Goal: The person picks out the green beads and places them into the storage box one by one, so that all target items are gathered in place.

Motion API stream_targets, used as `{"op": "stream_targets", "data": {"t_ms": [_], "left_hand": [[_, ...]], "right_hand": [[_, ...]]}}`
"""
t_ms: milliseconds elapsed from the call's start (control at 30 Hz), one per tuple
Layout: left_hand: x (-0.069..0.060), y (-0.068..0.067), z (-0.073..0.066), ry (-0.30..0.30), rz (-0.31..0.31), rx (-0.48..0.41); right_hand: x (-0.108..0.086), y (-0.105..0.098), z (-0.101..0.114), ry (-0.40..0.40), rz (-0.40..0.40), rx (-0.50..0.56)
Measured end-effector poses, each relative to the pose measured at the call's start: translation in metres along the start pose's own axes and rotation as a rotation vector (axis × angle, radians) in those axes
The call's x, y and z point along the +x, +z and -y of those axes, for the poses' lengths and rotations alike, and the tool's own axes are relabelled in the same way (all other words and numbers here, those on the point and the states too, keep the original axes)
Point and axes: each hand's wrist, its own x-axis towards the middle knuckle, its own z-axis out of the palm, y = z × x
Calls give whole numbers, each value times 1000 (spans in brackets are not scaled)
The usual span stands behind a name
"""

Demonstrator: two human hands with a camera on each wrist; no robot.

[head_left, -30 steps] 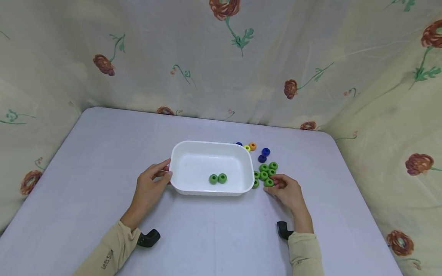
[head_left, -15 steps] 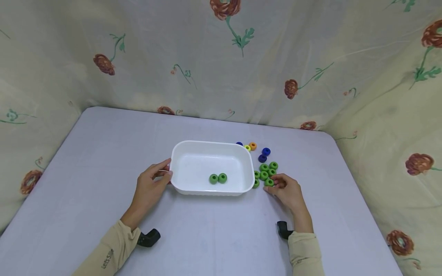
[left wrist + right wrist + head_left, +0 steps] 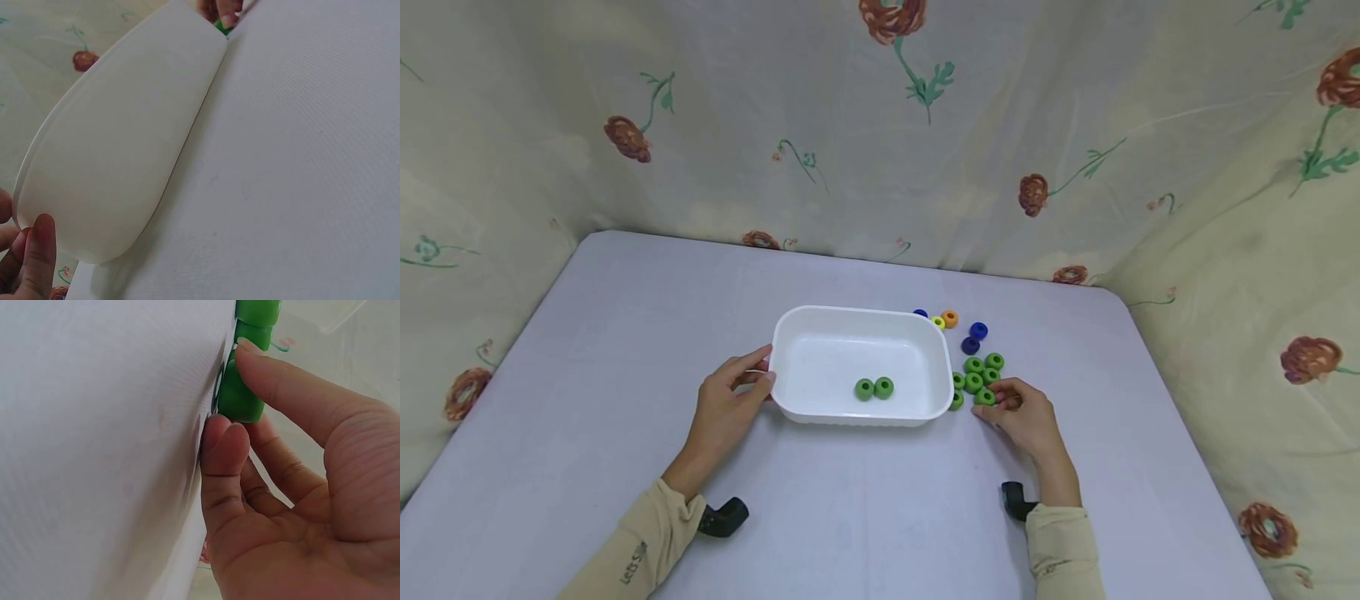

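Head view: right hand (image 3: 1026, 421) has its fingers at the near edge of the green cluster, thumb and fingertips pinching one green bead (image 3: 985, 397) between them. Other green beads (image 3: 973, 382) sit just past and left of those fingers. Dark blue beads (image 3: 978, 331), a yellow bead (image 3: 937, 322) and an orange bead (image 3: 950, 319) lie farther out from them. Left hand (image 3: 718, 417) grips the short end of the white tray (image 3: 835, 354); tray extends right from its fingers, with two green beads (image 3: 874, 388) inside, apart from both hands' fingers. All on the desk (image 3: 865, 517).

Left wrist view: thumb against the tray's outer wall, other fingers by the rim. Right fingertips and a bit of green show past the tray's far end.

Right wrist view: pinched bead between thumb and fingertips, right by the desk surface; more green just beyond the thumb tip.

Versus earlier head frames: same grips, same bead positions, same two in the tray; picture only shifts a hair.
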Motion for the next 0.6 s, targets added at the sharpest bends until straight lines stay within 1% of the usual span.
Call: {"op": "stream_targets", "data": {"t_ms": [167, 433, 600], "left_hand": [[0, 0, 0, -1, 4, -11], [0, 0, 0, -21, -3, 8], [0, 0, 0, -13, -1, 0]], "right_hand": [[0, 0, 1, -2, 8, -4], [0, -2, 4, -14, 1, -13], [-3, -5, 10, -22, -4, -28]]}}
